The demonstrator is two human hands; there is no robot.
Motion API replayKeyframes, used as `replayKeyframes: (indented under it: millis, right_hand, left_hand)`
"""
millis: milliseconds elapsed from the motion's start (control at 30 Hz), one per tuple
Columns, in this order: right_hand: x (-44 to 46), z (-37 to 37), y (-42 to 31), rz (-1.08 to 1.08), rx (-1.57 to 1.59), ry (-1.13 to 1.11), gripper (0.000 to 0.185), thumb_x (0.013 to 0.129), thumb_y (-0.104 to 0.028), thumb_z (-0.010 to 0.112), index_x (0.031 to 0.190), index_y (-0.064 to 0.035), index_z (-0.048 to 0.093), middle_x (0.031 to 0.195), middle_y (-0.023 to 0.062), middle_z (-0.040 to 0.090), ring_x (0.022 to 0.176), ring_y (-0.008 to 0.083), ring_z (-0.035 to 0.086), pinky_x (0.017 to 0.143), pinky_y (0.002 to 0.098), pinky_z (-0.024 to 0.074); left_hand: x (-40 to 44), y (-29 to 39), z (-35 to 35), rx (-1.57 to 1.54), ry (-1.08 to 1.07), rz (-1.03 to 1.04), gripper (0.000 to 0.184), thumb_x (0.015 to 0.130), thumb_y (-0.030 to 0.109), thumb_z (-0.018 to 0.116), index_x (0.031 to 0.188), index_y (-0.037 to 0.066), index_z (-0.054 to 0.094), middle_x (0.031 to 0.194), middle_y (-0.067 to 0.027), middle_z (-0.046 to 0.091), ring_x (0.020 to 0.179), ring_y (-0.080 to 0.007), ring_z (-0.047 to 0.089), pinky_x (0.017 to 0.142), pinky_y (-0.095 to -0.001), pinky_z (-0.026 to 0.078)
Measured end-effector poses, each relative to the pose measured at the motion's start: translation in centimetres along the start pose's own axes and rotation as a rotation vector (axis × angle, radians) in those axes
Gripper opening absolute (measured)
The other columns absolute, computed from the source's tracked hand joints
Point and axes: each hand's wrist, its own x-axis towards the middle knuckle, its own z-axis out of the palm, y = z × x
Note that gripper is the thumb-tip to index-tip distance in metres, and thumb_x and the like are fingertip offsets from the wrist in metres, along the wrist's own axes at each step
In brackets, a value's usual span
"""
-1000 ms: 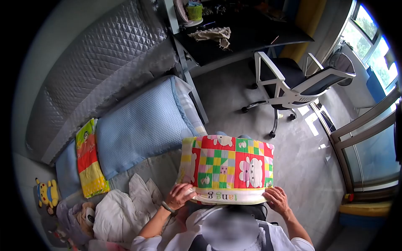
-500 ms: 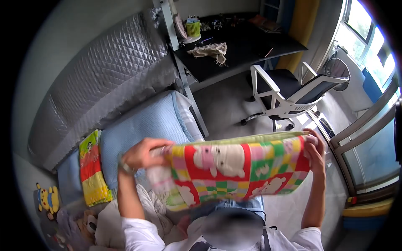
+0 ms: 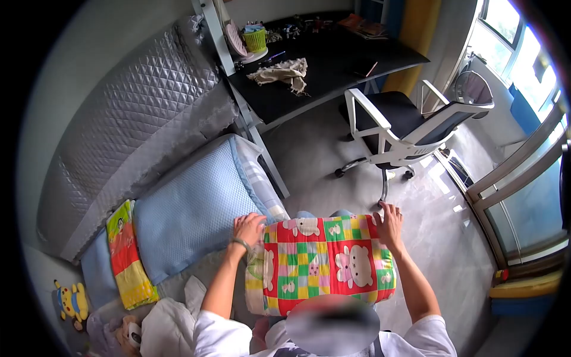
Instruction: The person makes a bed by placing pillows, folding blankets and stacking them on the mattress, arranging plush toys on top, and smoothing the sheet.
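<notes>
A folded, padded cloth [image 3: 321,262] with a red, green and yellow checked pattern and white cartoon animals lies across the person's lap. At its far left corner, my left hand [image 3: 248,230] has its fingers bent round the edge, with a band on the wrist. My right hand [image 3: 389,226] pinches the far right corner, thumb toward the cloth. The near edge of the cloth is partly hidden behind a blurred round shape at the bottom.
To the left is a bed with a blue pillow [image 3: 190,205], a red and yellow folded cloth [image 3: 129,256], white bedding [image 3: 169,327] and a yellow plush toy [image 3: 72,301]. Ahead are a black desk [image 3: 333,65] and a white-framed chair [image 3: 404,125].
Both hands have lowered the raised cloth onto the lap, and its patterned face now lies flatter. The hands are now at its far corners, closer together than when it was raised.
</notes>
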Motion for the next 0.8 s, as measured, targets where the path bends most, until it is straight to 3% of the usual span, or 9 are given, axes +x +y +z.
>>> replayKeyframes:
  millis: [67, 167, 267, 400, 500, 600, 633, 700, 800]
  right_hand:
    - [-0.3, -2.2, -4.5, -0.296, 0.130, 0.030, 0.037, 0.082, -0.013, 0.063, 0.119, -0.0101, 0.057, 0.120, 0.0122, 0.056, 0.110, 0.0323, 0.050, 0.092, 0.0442, 0.0374]
    - [-3.9, -1.1, -7.5, -0.568, 0.158, -0.365, 0.045, 0.092, -0.032, 0.053, 0.134, -0.0174, 0.049, 0.142, 0.0121, 0.043, 0.137, 0.0327, 0.031, 0.112, 0.0455, 0.0199]
    - [-3.6, 2.7, -4.6, -0.249, 0.061, -0.341, 0.048, 0.097, -0.039, 0.040, 0.142, -0.0202, 0.042, 0.150, 0.0112, 0.032, 0.142, 0.0298, 0.020, 0.115, 0.0502, 0.0068]
    - [-3.8, 3.7, -0.7, 0.012, 0.115, -0.444, 0.055, 0.097, -0.046, 0.038, 0.145, -0.0198, 0.034, 0.148, 0.0104, 0.035, 0.141, 0.0281, 0.024, 0.113, 0.0540, 0.0062]
    - [-6.1, 3.2, 1.3, 0.389, 0.230, -0.550, 0.059, 0.096, -0.052, 0.039, 0.143, -0.0149, 0.037, 0.137, 0.0171, 0.047, 0.128, 0.0289, 0.044, 0.108, 0.0486, 0.0281]
    - [-7.8, -0.1, 2.3, 0.820, 0.803, -0.834, 0.068, 0.092, -0.056, 0.049, 0.134, -0.0033, 0.048, 0.119, 0.0089, 0.063, 0.103, 0.0173, 0.062, 0.089, 0.0292, 0.0485]
    - [-9.1, 0.3, 4.0, 1.002, 1.171, -0.928, 0.064, 0.091, -0.051, 0.055, 0.134, -0.0037, 0.048, 0.121, 0.0094, 0.062, 0.097, 0.0176, 0.065, 0.083, 0.0304, 0.0526]
    - [-10.8, -0.4, 6.1, 1.211, 1.335, -0.962, 0.057, 0.091, -0.044, 0.058, 0.132, -0.0045, 0.049, 0.119, 0.0100, 0.062, 0.092, 0.0168, 0.066, 0.077, 0.0314, 0.0557]
    - [-11.1, -2.9, 6.0, 1.170, 1.374, -0.924, 0.050, 0.090, -0.034, 0.062, 0.127, -0.0026, 0.053, 0.113, 0.0102, 0.065, 0.091, 0.0165, 0.066, 0.076, 0.0323, 0.0559]
  left_hand:
    - [-1.4, 6.1, -2.4, -0.068, 0.140, 0.106, 0.036, 0.090, 0.035, 0.056, 0.121, 0.017, 0.061, 0.132, -0.0092, 0.051, 0.122, -0.0248, 0.049, 0.104, -0.0457, 0.032]
    - [-3.8, 9.1, 0.5, -0.123, 0.121, 0.440, 0.047, 0.093, 0.041, 0.051, 0.134, 0.017, 0.052, 0.145, -0.0099, 0.039, 0.131, -0.0296, 0.041, 0.110, -0.0471, 0.024]
    - [-4.0, 5.8, 5.5, -0.151, 0.138, 0.162, 0.056, 0.097, 0.041, 0.044, 0.145, 0.013, 0.034, 0.151, -0.0123, 0.029, 0.136, -0.0338, 0.033, 0.112, -0.0495, 0.022]
    - [-5.0, 1.2, 8.2, -0.461, 0.150, -0.102, 0.051, 0.098, 0.036, 0.043, 0.142, 0.010, 0.038, 0.145, -0.0206, 0.036, 0.134, -0.0351, 0.035, 0.109, -0.0438, 0.029]
    - [-8.5, -0.7, 9.7, -0.493, 0.309, -0.261, 0.056, 0.098, 0.043, 0.043, 0.141, 0.007, 0.039, 0.138, -0.0217, 0.044, 0.129, -0.0328, 0.042, 0.105, -0.0417, 0.034]
    - [-10.7, -1.3, 8.4, -1.055, -0.016, -0.703, 0.075, 0.090, 0.062, 0.047, 0.137, 0.004, 0.043, 0.126, -0.0119, 0.055, 0.118, -0.0235, 0.051, 0.100, -0.0370, 0.040]
    - [-11.1, -1.2, 7.9, -1.053, -0.019, -0.701, 0.075, 0.090, 0.062, 0.047, 0.137, 0.004, 0.043, 0.126, -0.0119, 0.055, 0.118, -0.0235, 0.051, 0.100, -0.0370, 0.040]
    - [-12.2, -0.6, 7.3, -1.824, -0.234, -0.718, 0.069, 0.089, 0.062, 0.050, 0.132, 0.008, 0.050, 0.123, -0.0080, 0.057, 0.111, -0.0180, 0.055, 0.093, -0.0320, 0.045]
    - [-12.5, -1.5, 7.6, -1.820, -0.259, -0.745, 0.057, 0.088, 0.054, 0.059, 0.124, 0.010, 0.056, 0.116, -0.0039, 0.060, 0.097, -0.0121, 0.059, 0.082, -0.0288, 0.049]
